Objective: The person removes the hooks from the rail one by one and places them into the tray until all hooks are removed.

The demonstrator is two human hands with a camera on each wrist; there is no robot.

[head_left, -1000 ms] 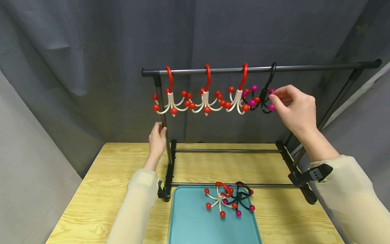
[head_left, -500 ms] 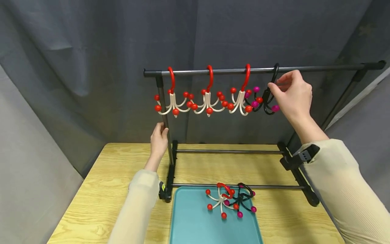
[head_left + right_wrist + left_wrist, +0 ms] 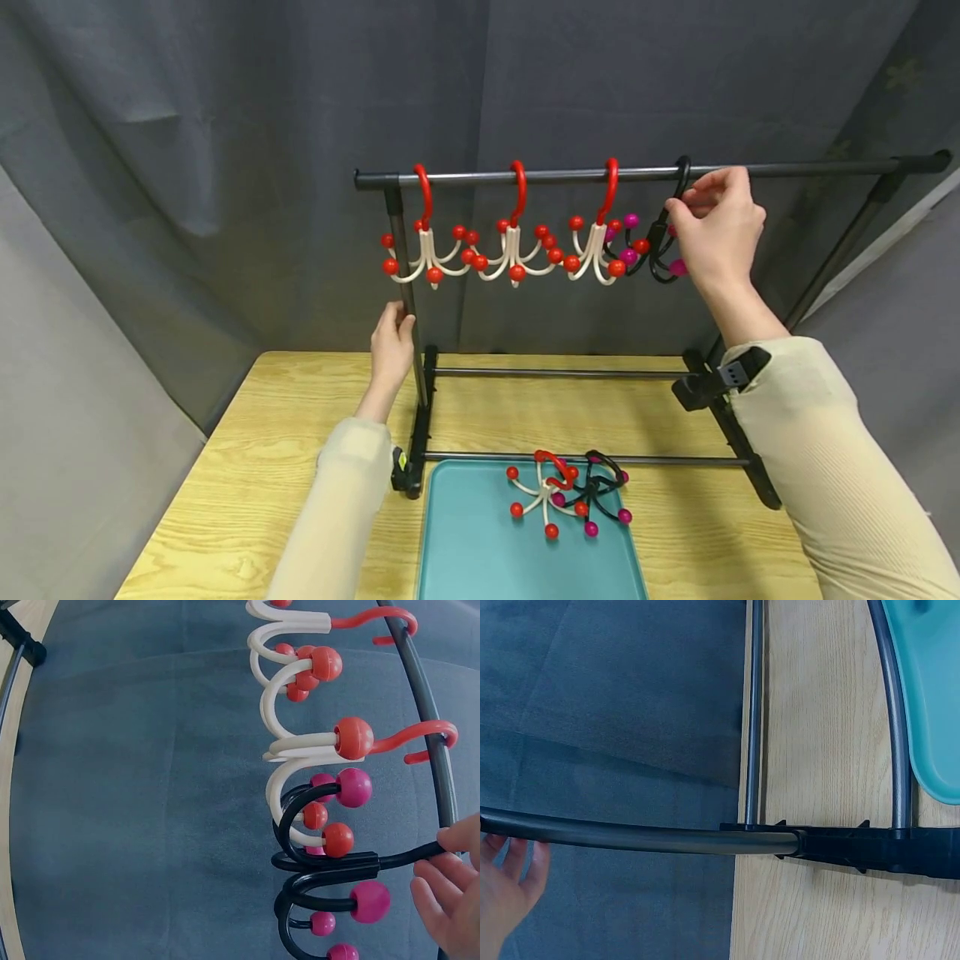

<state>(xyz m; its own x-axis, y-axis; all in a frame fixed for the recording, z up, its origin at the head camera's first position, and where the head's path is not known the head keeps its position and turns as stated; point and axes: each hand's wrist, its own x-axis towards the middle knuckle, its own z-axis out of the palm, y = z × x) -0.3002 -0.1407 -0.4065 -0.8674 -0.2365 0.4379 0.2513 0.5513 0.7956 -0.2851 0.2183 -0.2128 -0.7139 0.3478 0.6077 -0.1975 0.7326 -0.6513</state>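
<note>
At the rack's top bar (image 3: 562, 175), my right hand (image 3: 722, 225) pinches the hook of a black multi-arm hanger (image 3: 658, 237) with magenta ball tips. Its hook sits over the bar; in the right wrist view, thumb and fingers (image 3: 442, 889) meet at the hook's neck. To its left hang three cream hangers with red hooks and red balls: one (image 3: 597, 240) overlapping the black hanger, another (image 3: 512, 243) in the middle, and the last (image 3: 427, 247) near the left post. Lower down, my left hand (image 3: 392, 348) holds that upright post (image 3: 645, 837), fingertips against the tube.
A teal tray (image 3: 465, 550) lies at the front of the wooden table (image 3: 225, 483). On its far right corner, a cream-and-red hanger (image 3: 545, 490) overlaps a black-and-magenta one (image 3: 609, 508). Two lower crossbars (image 3: 562, 372) join the rack's feet. Grey curtain (image 3: 300, 108) hangs behind.
My right hand has moved up from beside the black hanger's balls to its hook and now pinches it. The left hand stays on the post.
</note>
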